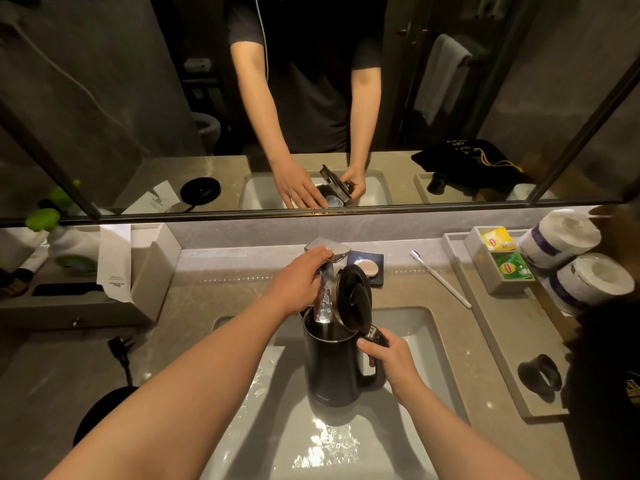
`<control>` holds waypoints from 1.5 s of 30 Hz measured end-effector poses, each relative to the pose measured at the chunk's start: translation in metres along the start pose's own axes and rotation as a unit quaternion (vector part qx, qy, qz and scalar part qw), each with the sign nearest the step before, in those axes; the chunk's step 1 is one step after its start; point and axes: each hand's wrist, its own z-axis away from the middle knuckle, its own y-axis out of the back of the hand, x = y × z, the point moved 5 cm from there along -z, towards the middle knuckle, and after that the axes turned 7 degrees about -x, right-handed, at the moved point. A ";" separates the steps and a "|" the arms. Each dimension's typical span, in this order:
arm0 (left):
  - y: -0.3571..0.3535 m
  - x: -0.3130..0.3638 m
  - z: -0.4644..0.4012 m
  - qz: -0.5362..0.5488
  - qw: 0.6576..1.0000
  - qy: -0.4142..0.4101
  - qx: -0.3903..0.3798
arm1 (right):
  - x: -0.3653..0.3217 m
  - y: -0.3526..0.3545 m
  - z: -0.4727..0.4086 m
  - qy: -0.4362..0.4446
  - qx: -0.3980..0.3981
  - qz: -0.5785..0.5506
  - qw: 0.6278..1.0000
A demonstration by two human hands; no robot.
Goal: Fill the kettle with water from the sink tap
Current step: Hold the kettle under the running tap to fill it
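A black electric kettle (pixel 332 368) is held upright over the white sink (pixel 426 344), its lid (pixel 353 297) hinged open and standing up. My right hand (pixel 388 358) grips the kettle's handle. The chrome tap (pixel 325 303) slants down into the kettle's mouth, and a thin stream of water runs from its spout into the kettle. My left hand (pixel 298 280) rests on the tap's lever handle (pixel 334 251), fingers curled over it. Water glistens in the basin below the kettle.
The kettle's black base (pixel 100 420) with its cord lies on the counter at the left. A soap dish (pixel 369 266) and a white toothbrush (pixel 440 278) sit behind the sink. A grey tray (pixel 491 327) at the right holds tea bags, paper rolls and a black ring. A mirror runs above.
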 end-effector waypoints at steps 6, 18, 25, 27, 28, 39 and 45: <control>-0.001 -0.002 0.000 0.004 1.000 0.005 0.003 | 0.001 0.000 0.000 -0.001 0.006 -0.002 1.000; -0.003 -0.004 -0.001 0.002 1.000 0.007 0.001 | 0.002 0.001 -0.002 -0.006 0.003 0.000 1.000; -0.003 -0.004 -0.002 0.007 1.000 0.004 -0.001 | 0.004 0.003 -0.003 0.003 0.004 0.008 1.000; -0.003 -0.004 -0.002 0.006 1.000 0.005 -0.003 | 0.003 0.002 -0.003 0.006 0.001 0.005 1.000; -0.003 -0.004 -0.002 0.005 1.000 0.007 -0.004 | 0.003 0.002 -0.002 0.006 0.000 0.003 1.000; -0.002 -0.002 -0.001 0.011 1.000 0.012 -0.009 | 0.003 0.001 -0.002 0.014 0.002 -0.009 1.000; -0.002 -0.001 0.000 0.009 1.000 0.017 -0.007 | 0.005 0.002 -0.003 0.012 0.006 0.001 1.000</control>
